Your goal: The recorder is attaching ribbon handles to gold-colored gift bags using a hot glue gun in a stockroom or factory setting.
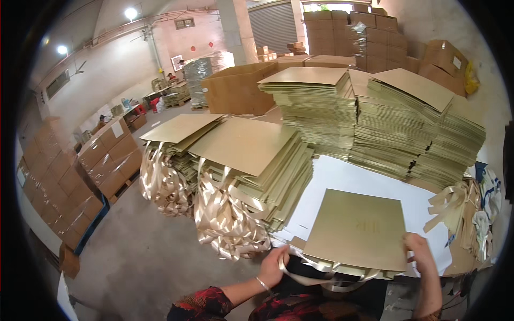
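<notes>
A flat gold paper bag (357, 224) with faint raised marks lies before me on a white sheet (333, 176), its edge toward my body. Satin ribbon handles (309, 277) hang from that near edge, and part of another bag's edge shows beneath it. My left hand (275, 265), with a bracelet at the wrist, has its fingers closed on a ribbon loop left of the bag. At the right edge of the bag, my right hand (419, 249) grips the side near the corner, thumb and fingers curled; some fingertips are hidden.
Bags with dangling ribbons form two piles, one nearer (245, 144) and one farther left (180, 128). Tall stacks of flat bags (321, 104) line the table's back. Loose ribbons (461, 212) hang at right. A large open carton (237, 88) and wrapped boxes (112, 152) stand beyond.
</notes>
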`<state>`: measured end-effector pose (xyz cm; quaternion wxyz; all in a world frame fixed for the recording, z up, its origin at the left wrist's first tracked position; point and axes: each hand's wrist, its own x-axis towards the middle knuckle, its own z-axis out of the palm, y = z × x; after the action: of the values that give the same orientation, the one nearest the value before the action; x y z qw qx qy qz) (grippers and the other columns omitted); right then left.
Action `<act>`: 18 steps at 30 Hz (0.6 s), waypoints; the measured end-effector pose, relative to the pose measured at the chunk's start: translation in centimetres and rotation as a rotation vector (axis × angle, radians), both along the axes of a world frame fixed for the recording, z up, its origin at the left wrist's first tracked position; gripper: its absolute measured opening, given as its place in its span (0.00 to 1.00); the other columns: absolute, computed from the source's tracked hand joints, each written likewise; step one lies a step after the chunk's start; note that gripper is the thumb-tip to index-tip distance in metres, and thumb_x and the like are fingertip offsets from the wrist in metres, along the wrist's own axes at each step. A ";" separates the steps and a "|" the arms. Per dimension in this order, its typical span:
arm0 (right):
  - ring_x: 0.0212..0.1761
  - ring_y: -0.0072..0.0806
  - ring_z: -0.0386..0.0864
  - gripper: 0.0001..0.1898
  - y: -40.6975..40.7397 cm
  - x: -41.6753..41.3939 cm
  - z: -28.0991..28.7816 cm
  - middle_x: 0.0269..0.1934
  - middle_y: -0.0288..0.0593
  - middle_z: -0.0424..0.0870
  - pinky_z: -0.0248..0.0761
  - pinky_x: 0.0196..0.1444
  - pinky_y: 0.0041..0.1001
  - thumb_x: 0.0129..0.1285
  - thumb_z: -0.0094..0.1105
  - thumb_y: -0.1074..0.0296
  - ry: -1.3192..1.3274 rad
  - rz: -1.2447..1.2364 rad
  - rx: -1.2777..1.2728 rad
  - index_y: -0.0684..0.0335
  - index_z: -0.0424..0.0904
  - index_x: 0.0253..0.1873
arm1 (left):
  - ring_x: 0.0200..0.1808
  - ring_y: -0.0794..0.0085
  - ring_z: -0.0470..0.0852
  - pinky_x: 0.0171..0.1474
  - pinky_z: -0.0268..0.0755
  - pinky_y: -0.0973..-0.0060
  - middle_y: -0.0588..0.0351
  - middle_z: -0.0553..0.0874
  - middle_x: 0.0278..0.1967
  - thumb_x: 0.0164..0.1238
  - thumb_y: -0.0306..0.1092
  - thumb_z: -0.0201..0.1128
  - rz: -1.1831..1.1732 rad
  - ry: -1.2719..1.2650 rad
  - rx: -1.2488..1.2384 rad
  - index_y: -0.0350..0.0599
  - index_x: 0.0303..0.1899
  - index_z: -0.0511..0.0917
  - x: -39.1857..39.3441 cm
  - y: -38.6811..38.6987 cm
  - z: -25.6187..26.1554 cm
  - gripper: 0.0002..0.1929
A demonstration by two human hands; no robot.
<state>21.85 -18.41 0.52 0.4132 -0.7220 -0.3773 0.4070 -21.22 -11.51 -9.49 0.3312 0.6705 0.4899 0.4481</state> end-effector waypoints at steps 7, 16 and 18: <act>0.34 0.28 0.80 0.25 -0.4 -2.3 -5.1 0.39 0.45 0.81 0.76 0.33 0.32 0.51 0.64 0.82 0.221 -0.329 0.133 0.71 0.74 0.57 | 0.53 0.71 0.81 0.60 0.69 0.76 0.50 0.86 0.50 0.76 0.45 0.54 -0.119 -0.089 -0.363 0.36 0.52 0.82 2.5 3.4 2.5 0.21; 0.35 0.21 0.73 0.08 -2.1 -6.4 -1.5 0.35 0.38 0.78 0.70 0.40 0.23 0.58 0.57 0.73 0.163 -0.247 0.612 0.67 0.72 0.42 | 0.67 0.68 0.69 0.69 0.61 0.71 0.52 0.71 0.67 0.64 0.19 0.60 -0.468 -0.622 -0.229 0.40 0.66 0.71 1.1 -1.9 10.0 0.27; 0.38 0.21 0.73 0.12 0.2 -8.7 1.9 0.38 0.39 0.78 0.69 0.44 0.24 0.59 0.55 0.66 0.141 -0.229 0.765 0.68 0.73 0.44 | 0.63 0.69 0.73 0.65 0.66 0.69 0.56 0.76 0.60 0.64 0.23 0.64 -0.259 -0.541 -0.107 0.35 0.63 0.73 -0.9 -1.1 13.3 0.24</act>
<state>13.14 -18.21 2.38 0.7196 -0.5238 -0.3893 0.2371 -22.11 -12.63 3.84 0.5388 0.5652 0.3172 0.5382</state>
